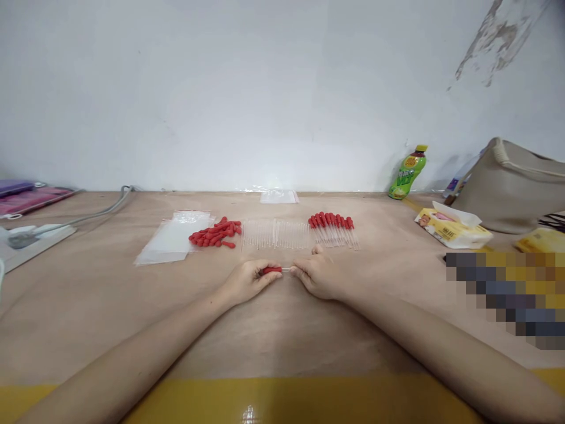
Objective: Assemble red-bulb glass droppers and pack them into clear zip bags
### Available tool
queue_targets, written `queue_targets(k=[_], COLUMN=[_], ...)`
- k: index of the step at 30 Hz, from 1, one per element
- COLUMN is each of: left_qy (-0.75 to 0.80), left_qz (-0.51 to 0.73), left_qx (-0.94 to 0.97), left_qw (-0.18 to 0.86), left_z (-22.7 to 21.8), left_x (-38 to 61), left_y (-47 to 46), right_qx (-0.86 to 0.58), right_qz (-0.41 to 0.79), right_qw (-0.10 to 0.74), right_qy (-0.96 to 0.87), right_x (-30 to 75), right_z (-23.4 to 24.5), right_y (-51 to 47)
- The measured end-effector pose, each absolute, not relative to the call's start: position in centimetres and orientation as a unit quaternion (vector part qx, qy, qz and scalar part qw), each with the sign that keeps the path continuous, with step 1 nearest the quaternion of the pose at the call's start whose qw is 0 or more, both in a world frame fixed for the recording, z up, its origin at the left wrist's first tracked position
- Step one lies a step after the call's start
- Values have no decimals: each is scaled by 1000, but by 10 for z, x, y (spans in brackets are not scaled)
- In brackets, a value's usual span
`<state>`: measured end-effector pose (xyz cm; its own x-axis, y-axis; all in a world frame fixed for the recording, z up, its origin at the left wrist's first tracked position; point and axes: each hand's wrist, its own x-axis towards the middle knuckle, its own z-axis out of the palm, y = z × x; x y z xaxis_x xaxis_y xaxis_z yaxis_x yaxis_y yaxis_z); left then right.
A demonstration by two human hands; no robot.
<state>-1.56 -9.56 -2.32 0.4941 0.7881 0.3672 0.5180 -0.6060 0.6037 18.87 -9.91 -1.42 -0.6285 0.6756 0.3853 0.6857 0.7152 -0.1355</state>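
My left hand point(253, 281) is closed round a red rubber bulb point(272, 270), held sideways just above the table. From the bulb's open end a thin clear glass tube point(286, 270) runs to my right hand point(318, 274), whose thumb and fingers pinch it. Behind my hands lies a row of clear tubes point(276, 234). To its left is a heap of loose red bulbs point(214, 234). On the right, several droppers with red bulbs on clear tubes point(335, 228) lie side by side.
Clear plastic bags point(170, 237) lie left of the bulbs, and a small bag point(279, 196) lies by the wall. A green bottle point(408, 172), tissue pack point(454, 227) and beige handbag point(516, 188) stand at right. A grey cable point(99, 213) crosses the left side.
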Motion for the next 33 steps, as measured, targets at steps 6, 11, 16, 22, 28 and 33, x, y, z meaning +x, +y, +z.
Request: queue_targets(k=[6,11,16,22,28,33], left_qy=[412,554,577,568,575,571], left_qz=[296,112,18,19,-4,25], left_qx=[862,791,774,792,787,791], left_qw=[-15,-234,-261,-223,-226,-220], left_z=[-4,14,17,10,5,1], left_x=[-40,-70,-79,-79,-83,-88], left_y=[-85,-75,-75,-73,-68,-62], right_qx=[-442,-686,-791,-800,-769,-701], right_qz=[71,83,-29,-8,-50,-51], right_qw=[183,204,178,153,159,172], right_qy=[-875,-693,-585,-580,-617,-690], right_x=[213,261,289,292,268,225], right_z=[17,30,20,1,4,-2], right_y=[-88,-45,-20,-17,-23,-23])
